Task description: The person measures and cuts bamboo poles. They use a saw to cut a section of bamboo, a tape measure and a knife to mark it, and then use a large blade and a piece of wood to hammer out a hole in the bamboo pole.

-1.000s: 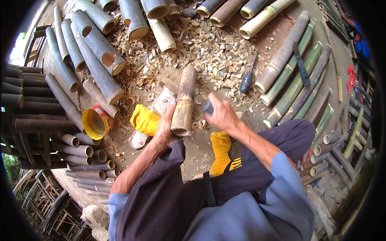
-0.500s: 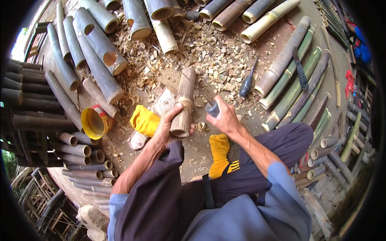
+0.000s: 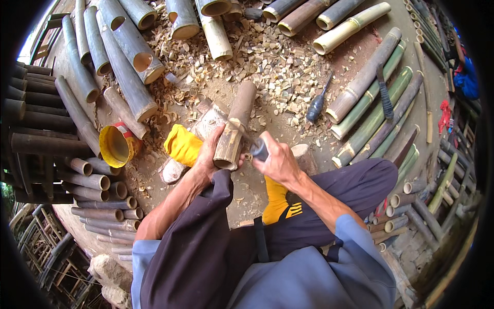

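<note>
My left hand [image 3: 207, 153] is wrapped round a short brown bamboo tube [image 3: 241, 105], its open end tilted toward me. The thumb lies along the tube's left side, below the node ring. In my closed right hand [image 3: 282, 166] is a dark-handled cutting tool [image 3: 260, 150]. Its thin metal part reaches the tube's right side just below the node; whether it bites in, I cannot tell. Beneath the tube's left side lies a pale wooden block [image 3: 210, 125]. My yellow-socked feet [image 3: 183, 148] flank the work on the ground.
Wood chips [image 3: 278, 77] cover the ground ahead. Bamboo poles [image 3: 123, 64] lie at the far left, and green poles [image 3: 383, 105] at the right. An awl-like tool [image 3: 316, 107] and a dark-handled tool [image 3: 385, 98] lie right. A yellow tub [image 3: 114, 147] stands left, near stacked tubes [image 3: 98, 183].
My right hand has moved left and slightly down, bringing the tool from apart to against the tube below its node. My left hand keeps hold of the tube.
</note>
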{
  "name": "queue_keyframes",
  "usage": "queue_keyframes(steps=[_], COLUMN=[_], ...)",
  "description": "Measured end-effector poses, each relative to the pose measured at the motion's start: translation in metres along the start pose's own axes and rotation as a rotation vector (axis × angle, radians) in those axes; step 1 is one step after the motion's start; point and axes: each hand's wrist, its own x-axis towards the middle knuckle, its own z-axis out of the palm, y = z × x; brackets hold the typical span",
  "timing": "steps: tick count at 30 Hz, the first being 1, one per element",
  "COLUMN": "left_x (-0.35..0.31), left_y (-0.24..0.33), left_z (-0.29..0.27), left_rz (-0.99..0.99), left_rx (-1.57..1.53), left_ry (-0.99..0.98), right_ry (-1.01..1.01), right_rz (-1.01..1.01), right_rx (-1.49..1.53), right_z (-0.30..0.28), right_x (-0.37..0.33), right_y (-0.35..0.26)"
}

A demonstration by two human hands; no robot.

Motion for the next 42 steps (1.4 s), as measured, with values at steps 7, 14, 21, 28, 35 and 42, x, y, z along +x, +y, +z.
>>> queue_keyframes(steps=[7,14,21,28,35,42], left_x=[-0.001,0.004,0.006,0.015,0.011,0.002], left_y=[-0.001,0.000,-0.004,-0.004,-0.004,-0.003], left_z=[0.005,0.010,0.012,-0.001,0.012,0.020], left_rz=[0.029,0.022,0.088,0.053,0.109,0.164], left_rx=[0.039,0.005,0.145,0.068,0.174,0.168], left_ry=[0.073,-0.048,0.027,0.012,0.048,0.041], right_ry=[-0.030,-0.041,-0.049,-0.052,-0.039,-0.016], right_rz=[0.036,0.182,0.175,0.297,0.264,0.272], right_rx=[-0.004,0.034,0.022,0.104,0.070,0.042], right_z=[0.001,-0.004,0.001,-0.005,-0.010,-0.005], right_x=[0.003,0.015,0.014,0.026,0.025,0.025], right_y=[0.008,0.027,0.032,0.030,0.039,0.040])
